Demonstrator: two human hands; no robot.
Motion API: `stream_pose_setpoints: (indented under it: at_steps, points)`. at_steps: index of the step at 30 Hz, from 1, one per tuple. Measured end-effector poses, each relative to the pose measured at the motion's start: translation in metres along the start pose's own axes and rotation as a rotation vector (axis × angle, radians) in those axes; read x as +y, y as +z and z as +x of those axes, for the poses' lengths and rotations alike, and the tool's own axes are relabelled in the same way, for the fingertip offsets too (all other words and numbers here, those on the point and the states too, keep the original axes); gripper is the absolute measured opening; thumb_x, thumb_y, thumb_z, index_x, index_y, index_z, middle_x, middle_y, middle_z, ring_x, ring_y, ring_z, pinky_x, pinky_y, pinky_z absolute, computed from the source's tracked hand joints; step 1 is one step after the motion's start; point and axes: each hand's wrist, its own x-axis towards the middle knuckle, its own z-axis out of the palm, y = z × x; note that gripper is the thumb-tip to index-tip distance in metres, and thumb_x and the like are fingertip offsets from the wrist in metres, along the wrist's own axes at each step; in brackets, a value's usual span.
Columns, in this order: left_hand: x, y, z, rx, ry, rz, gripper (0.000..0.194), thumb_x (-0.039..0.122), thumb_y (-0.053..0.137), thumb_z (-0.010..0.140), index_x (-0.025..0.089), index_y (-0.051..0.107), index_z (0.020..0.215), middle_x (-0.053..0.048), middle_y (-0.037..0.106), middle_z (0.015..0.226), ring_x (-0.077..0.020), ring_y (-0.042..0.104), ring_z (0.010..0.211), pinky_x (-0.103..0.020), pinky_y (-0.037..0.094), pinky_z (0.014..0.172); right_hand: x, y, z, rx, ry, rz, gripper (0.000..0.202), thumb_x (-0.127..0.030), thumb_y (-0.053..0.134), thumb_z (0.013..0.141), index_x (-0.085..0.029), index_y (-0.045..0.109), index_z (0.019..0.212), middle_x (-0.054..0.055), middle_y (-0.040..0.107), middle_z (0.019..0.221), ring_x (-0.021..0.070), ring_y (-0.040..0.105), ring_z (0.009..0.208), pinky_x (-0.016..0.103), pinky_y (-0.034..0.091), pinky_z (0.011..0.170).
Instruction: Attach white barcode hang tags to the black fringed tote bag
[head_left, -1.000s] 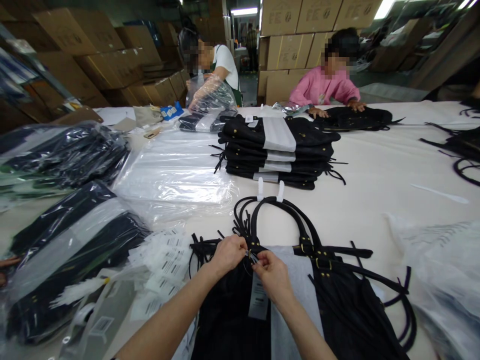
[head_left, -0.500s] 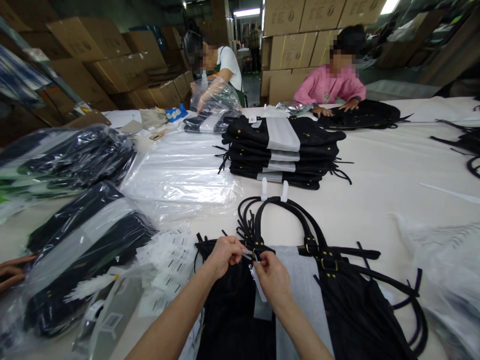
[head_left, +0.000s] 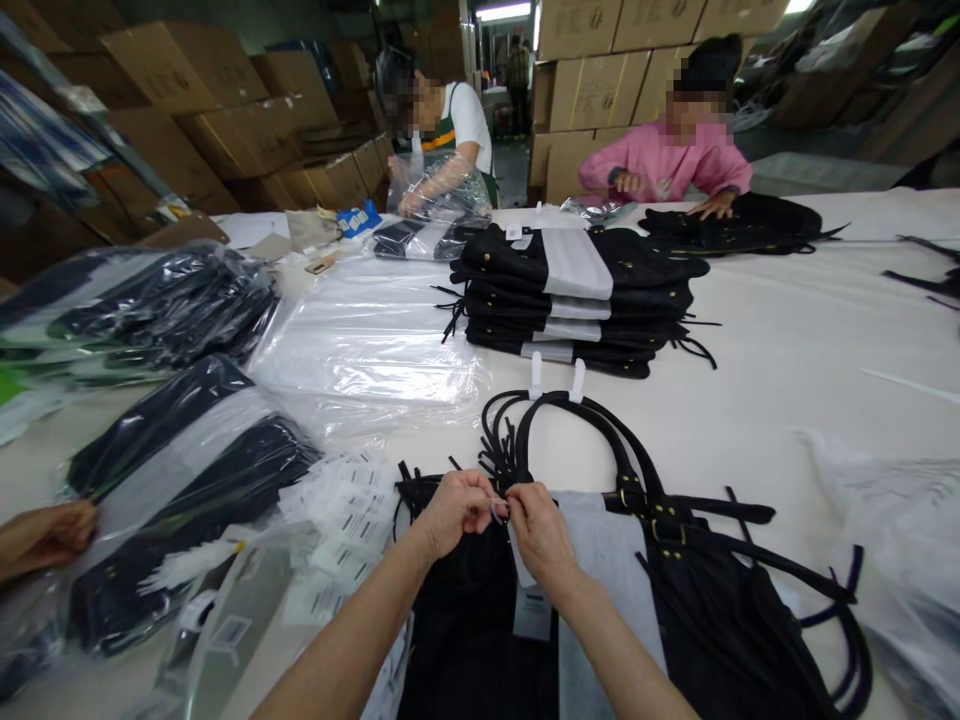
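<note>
A black handbag (head_left: pixel 472 620) lies in front of me, with a pale paper wrap (head_left: pixel 600 570) around its middle. Over its top edge, my left hand (head_left: pixel 459 508) and my right hand (head_left: pixel 541 532) meet in pinches on a thin, pale tag string (head_left: pixel 498 508). From there a white hang tag (head_left: pixel 531 612) dangles on the bag, its upper part partly behind my right fingers. The bag's handles (head_left: pixel 600 415) arch up behind my hands, with white strips round them. Brass-coloured buckles show to the right.
Beyond the bag stands a stack of black bags (head_left: pixel 555 300). Clear plastic sleeves (head_left: pixel 375 340) and printed labels (head_left: pixel 352 530) lie on the left, near a bagged item (head_left: pixel 195 480) touched by another person's hand (head_left: pixel 52 535). Two co-workers handle bags across the table.
My fingertips have drawn closer together on the string, and the tag hangs lower from my right hand. The co-worker in pink has lifted one hand off a bag.
</note>
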Motion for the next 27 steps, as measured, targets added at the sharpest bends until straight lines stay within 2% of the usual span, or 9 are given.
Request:
stream_pose_setpoints:
  at_steps: [3, 7, 10, 12, 15, 17, 19, 23, 27]
  points:
    - [0.0, 0.001, -0.004, -0.015, -0.064, 0.047, 0.009, 0.016, 0.048, 0.049, 0.015, 0.049, 0.058, 0.001, 0.056, 0.047, -0.005, 0.039, 0.031, -0.017, 0.013, 0.033, 0.0, -0.006, -0.009, 0.032, 0.064, -0.055, 0.022, -0.02, 0.035, 0.083, -0.018, 0.057, 0.083, 0.006, 0.056, 0.082, 0.0151, 0.055, 0.073, 0.025, 0.041, 0.065]
    - [-0.001, -0.001, -0.009, -0.005, -0.089, 0.087, 0.01, 0.017, 0.053, 0.049, 0.014, 0.049, 0.058, 0.003, 0.052, 0.044, -0.0042, 0.038, 0.032, -0.016, 0.015, 0.033, -0.005, -0.011, -0.031, -0.013, 0.225, -0.221, 0.02, -0.03, 0.044, 0.081, -0.017, 0.053, 0.093, 0.008, 0.057, 0.088, 0.0209, 0.057, 0.077, 0.029, 0.041, 0.062]
    - [-0.003, -0.002, -0.012, 0.012, -0.104, 0.126, 0.013, 0.017, 0.055, 0.048, 0.015, 0.049, 0.059, 0.006, 0.048, 0.043, -0.0036, 0.036, 0.031, -0.016, 0.015, 0.032, -0.009, -0.008, -0.04, -0.054, 0.313, -0.242, 0.033, -0.029, 0.057, 0.073, -0.015, 0.049, 0.102, 0.01, 0.057, 0.093, 0.0246, 0.057, 0.084, 0.03, 0.039, 0.063]
    - [-0.003, -0.003, -0.014, 0.025, -0.114, 0.164, 0.013, 0.017, 0.055, 0.048, 0.015, 0.049, 0.059, 0.007, 0.046, 0.043, -0.0032, 0.036, 0.031, -0.015, 0.015, 0.032, -0.009, -0.007, -0.039, -0.071, 0.39, -0.192, 0.037, -0.026, 0.06, 0.069, -0.015, 0.049, 0.102, 0.01, 0.058, 0.092, 0.0247, 0.057, 0.081, 0.03, 0.037, 0.062]
    - [-0.003, -0.005, -0.018, 0.028, -0.132, 0.24, 0.011, 0.017, 0.055, 0.049, 0.014, 0.052, 0.059, 0.007, 0.045, 0.04, -0.0029, 0.034, 0.03, -0.015, 0.016, 0.03, -0.004, -0.009, -0.031, -0.078, 0.518, 0.034, 0.024, -0.024, 0.063, 0.063, -0.019, 0.053, 0.085, 0.001, 0.057, 0.069, 0.0195, 0.054, 0.065, 0.027, 0.031, 0.056]
    - [-0.002, -0.006, -0.02, 0.022, -0.14, 0.28, 0.01, 0.019, 0.057, 0.051, 0.013, 0.052, 0.058, 0.007, 0.044, 0.038, -0.0029, 0.034, 0.029, -0.015, 0.017, 0.03, 0.0, -0.013, -0.026, -0.108, 0.61, 0.358, 0.013, -0.02, 0.063, 0.059, -0.02, 0.051, 0.064, -0.004, 0.048, 0.052, 0.0132, 0.046, 0.053, 0.024, 0.026, 0.051]
    - [-0.003, -0.007, -0.022, 0.019, -0.138, 0.3, 0.012, 0.022, 0.058, 0.053, 0.013, 0.052, 0.059, 0.007, 0.046, 0.04, -0.0033, 0.036, 0.03, -0.015, 0.02, 0.03, 0.004, -0.019, -0.024, -0.176, 0.695, 0.659, 0.018, -0.021, 0.061, 0.057, -0.019, 0.044, 0.052, -0.007, 0.041, 0.044, 0.0082, 0.037, 0.044, 0.022, 0.021, 0.046]
    - [-0.004, -0.007, -0.026, -0.006, -0.139, 0.3, 0.021, 0.032, 0.059, 0.058, 0.014, 0.05, 0.065, 0.004, 0.053, 0.053, -0.0038, 0.042, 0.032, -0.015, 0.024, 0.03, 0.004, -0.031, -0.028, -0.352, 0.799, 0.906, 0.024, -0.032, 0.06, 0.056, -0.019, 0.04, 0.052, -0.008, 0.038, 0.039, 0.0037, 0.024, 0.035, 0.019, 0.011, 0.039]
    - [-0.008, -0.006, -0.037, -0.092, -0.164, 0.251, 0.028, 0.038, 0.062, 0.06, 0.015, 0.049, 0.07, 0.003, 0.056, 0.064, -0.0041, 0.047, 0.034, -0.014, 0.025, 0.029, -0.001, -0.029, -0.034, -0.418, 0.831, 1.067, 0.027, -0.032, 0.065, 0.046, -0.017, 0.045, 0.057, -0.006, 0.043, 0.044, 0.0024, 0.029, 0.037, 0.017, 0.011, 0.038]
